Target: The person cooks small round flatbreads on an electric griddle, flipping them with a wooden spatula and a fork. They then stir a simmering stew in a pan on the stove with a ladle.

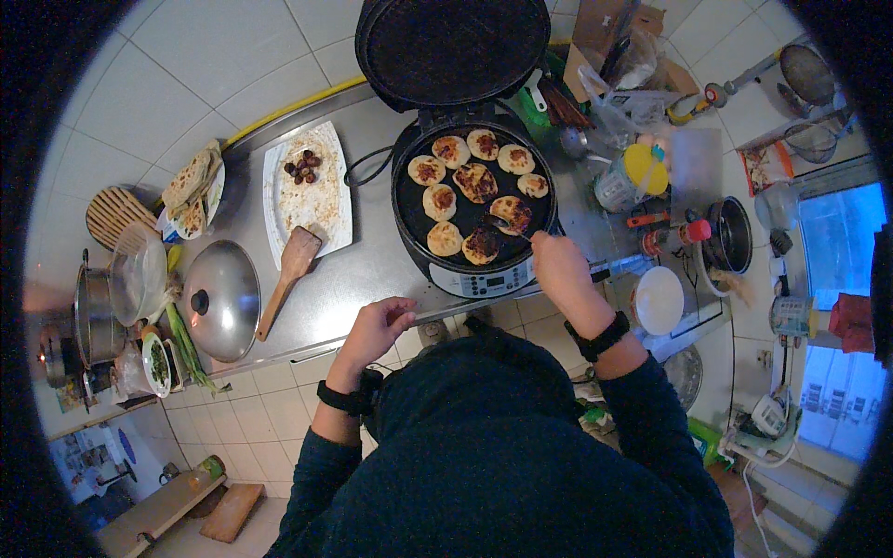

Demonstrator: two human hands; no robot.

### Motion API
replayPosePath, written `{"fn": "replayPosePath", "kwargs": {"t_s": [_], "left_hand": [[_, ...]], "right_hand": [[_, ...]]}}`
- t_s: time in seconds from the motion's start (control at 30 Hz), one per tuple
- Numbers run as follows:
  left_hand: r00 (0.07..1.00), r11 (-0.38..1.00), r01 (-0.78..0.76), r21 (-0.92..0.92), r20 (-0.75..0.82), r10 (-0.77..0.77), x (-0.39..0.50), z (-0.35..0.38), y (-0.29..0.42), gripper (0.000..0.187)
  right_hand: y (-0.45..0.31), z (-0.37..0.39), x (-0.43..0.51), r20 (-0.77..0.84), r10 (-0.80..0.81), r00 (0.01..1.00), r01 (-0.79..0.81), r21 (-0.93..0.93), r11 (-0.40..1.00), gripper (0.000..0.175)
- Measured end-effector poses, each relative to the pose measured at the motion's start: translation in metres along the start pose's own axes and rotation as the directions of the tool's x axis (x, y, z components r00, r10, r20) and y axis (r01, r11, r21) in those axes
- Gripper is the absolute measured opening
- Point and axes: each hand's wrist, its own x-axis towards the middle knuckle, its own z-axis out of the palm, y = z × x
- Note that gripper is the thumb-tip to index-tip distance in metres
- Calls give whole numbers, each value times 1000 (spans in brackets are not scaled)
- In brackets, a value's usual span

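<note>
My right hand (561,268) is closed on the handle of a metal utensil, probably a spoon (499,222), whose dark end touches the browned flatbreads. Several round flatbreads (476,183) lie in the black pan of an electric griddle (402,234), its lid (453,49) raised at the back. Some are charred on top. Fingers bent and holding nothing, my left hand (377,328) hovers by the counter's front edge. Left of the griddle, a white rectangular plate (274,202) holds several small brown round pieces (303,167) and crumbs. A wooden spatula (289,268) rests across its near edge.
A domed metal lid (223,300), green onions (185,342) and a plate of flatbreads (192,185) lie on the left. On the right are a yellow-lidded container (631,178), a red-capped jar (673,238) and a white bowl (659,300). A black cord (366,167) runs behind the plate.
</note>
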Motion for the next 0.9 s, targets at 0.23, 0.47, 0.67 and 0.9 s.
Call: {"fn": "replayPosePath", "kwargs": {"t_s": [0.23, 0.47, 0.67, 0.9], "left_hand": [[1000, 1000, 21, -15, -2, -21, 0, -2, 0, 27], [1000, 1000, 3, -21, -7, -3, 2, -2, -9, 27], [1000, 1000, 8, 6, -2, -8, 2, -3, -6, 27], [999, 999, 35, -31, 6, -35, 1, -4, -5, 26]], "right_hand": [[6, -11, -3, -3, 59, 998, -59, -3, 998, 15], [-3, -26, -30, 83, -176, 981, 147, 272, 951, 15], [-11, -13, -32, 145, -122, 982, 104, 122, 987, 14], [-3, 0, -19, 39, -79, 996, 79, 14, 997, 12]]}}
